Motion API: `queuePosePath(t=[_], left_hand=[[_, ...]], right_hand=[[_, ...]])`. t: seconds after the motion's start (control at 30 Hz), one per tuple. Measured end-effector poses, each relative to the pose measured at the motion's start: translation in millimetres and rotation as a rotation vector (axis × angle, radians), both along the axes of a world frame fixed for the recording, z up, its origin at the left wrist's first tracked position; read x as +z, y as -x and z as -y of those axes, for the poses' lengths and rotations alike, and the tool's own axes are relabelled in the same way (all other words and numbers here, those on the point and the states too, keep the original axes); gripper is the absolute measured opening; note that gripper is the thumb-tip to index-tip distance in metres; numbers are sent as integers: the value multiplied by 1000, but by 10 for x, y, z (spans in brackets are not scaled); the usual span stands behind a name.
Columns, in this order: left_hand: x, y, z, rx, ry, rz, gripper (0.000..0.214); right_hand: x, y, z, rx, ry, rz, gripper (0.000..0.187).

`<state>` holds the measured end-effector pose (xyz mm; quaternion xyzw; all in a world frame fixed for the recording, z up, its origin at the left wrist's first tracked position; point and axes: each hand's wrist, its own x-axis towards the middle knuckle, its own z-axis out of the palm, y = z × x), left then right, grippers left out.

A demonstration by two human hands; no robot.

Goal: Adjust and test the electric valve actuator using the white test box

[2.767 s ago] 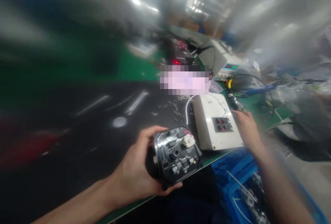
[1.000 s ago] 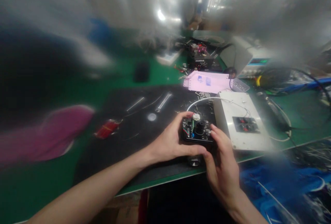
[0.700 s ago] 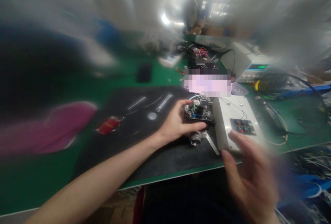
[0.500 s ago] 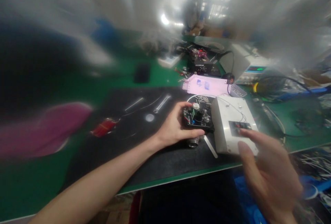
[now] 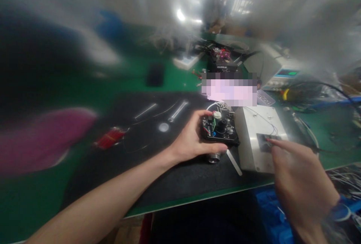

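My left hand point(image 5: 191, 138) grips a small black electronic module point(image 5: 218, 129) with a circuit board on top, holding it down on the black mat point(image 5: 158, 150). A round metal end point(image 5: 213, 157) shows under the module. Just right of it stands a white box point(image 5: 255, 138) with a black terminal block point(image 5: 266, 141). My right hand point(image 5: 300, 184) reaches over the box, fingers partly curled, its fingertip touching the terminal block. Thin white wires point(image 5: 269, 122) run across the box top.
A green bench point(image 5: 318, 131) carries the mat, scattered small metal pins point(image 5: 222, 106), a red item point(image 5: 109, 137), a pink sheet point(image 5: 229, 91), a white instrument with a green display point(image 5: 284, 73) and dark cables point(image 5: 318, 90). A blue bin point(image 5: 270, 210) sits below the bench edge.
My right hand left the module, swung out to the right and now has a fingertip on the white box's terminal block. My left hand keeps hold of the module on the mat.
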<state>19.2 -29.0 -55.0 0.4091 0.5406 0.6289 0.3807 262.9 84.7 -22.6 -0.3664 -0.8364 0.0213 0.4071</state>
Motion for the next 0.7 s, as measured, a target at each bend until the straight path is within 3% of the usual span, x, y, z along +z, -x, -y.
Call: queuePosePath(t=[0.33,0.43,0.53,0.7], left_hand=[[-12,6,-2,9,22,-5,92],[-11,-3,-14,26,33,7,93],[-24,2,-35,37,34,37,96],[-39,4,5,43,136,-7,92]], right_hand=[[-163,-113,4,-30,44,-84,16],[-213,-81,10,80,-55,-107,13],[-295,-16,-7,231,-215,-113,23],[-419,61,-16,251,-251,-157,39]])
